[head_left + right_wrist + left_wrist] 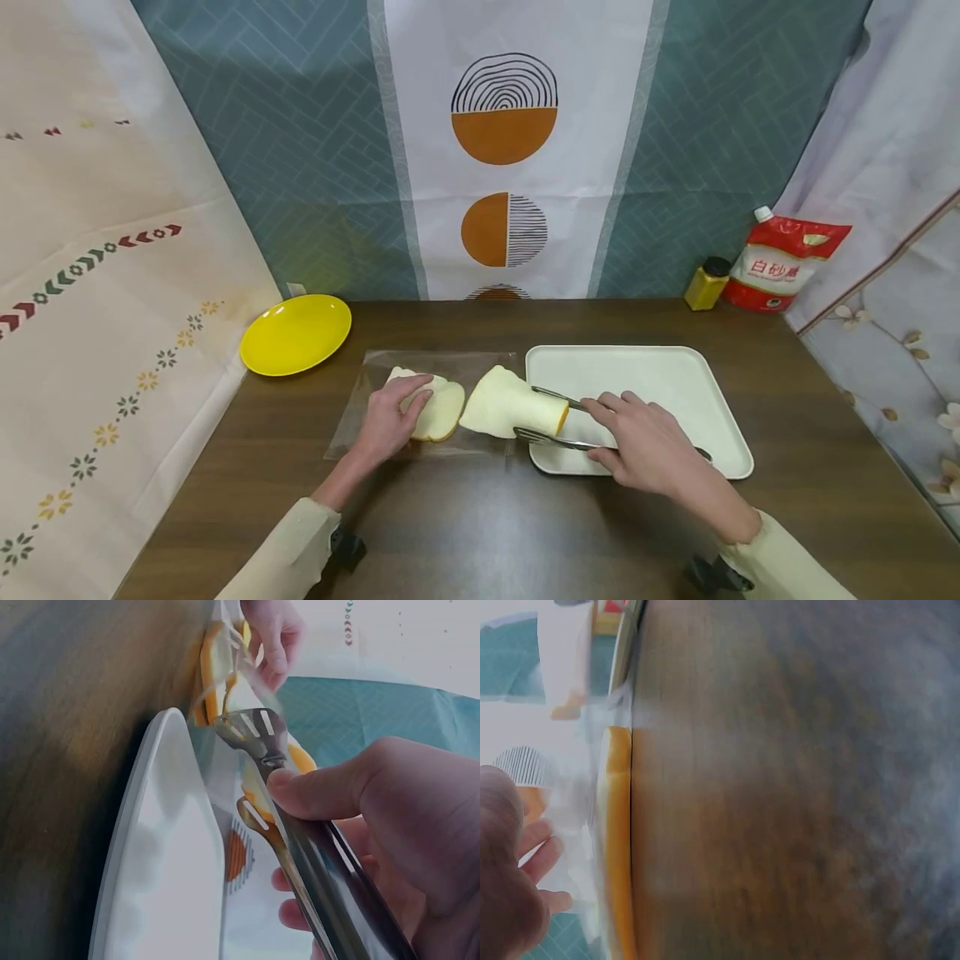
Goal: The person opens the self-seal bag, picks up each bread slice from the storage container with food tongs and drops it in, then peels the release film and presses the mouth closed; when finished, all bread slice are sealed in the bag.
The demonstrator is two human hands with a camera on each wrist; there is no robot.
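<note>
My right hand [648,437] grips a pair of metal tongs [311,847], thumb on one arm and fingers on the other. Between the slotted tong ends is a bread slice [506,404], bent and lifted over the left edge of the white tray [708,417]. To its left, more sliced bread [444,410] lies in a clear plastic bag [351,421]. My left hand [392,417] is over that bread, thumb and fingers apart and loosely bent. The bread's brown crust [619,832] shows beside the hand in the left wrist view.
A yellow plate [296,335] sits at the back left. Toward the back right stand a yellow jar with a black lid [707,285] and a red-and-white pouch [776,262]. Patterned cloths hang behind and beside the brown wooden table [465,525].
</note>
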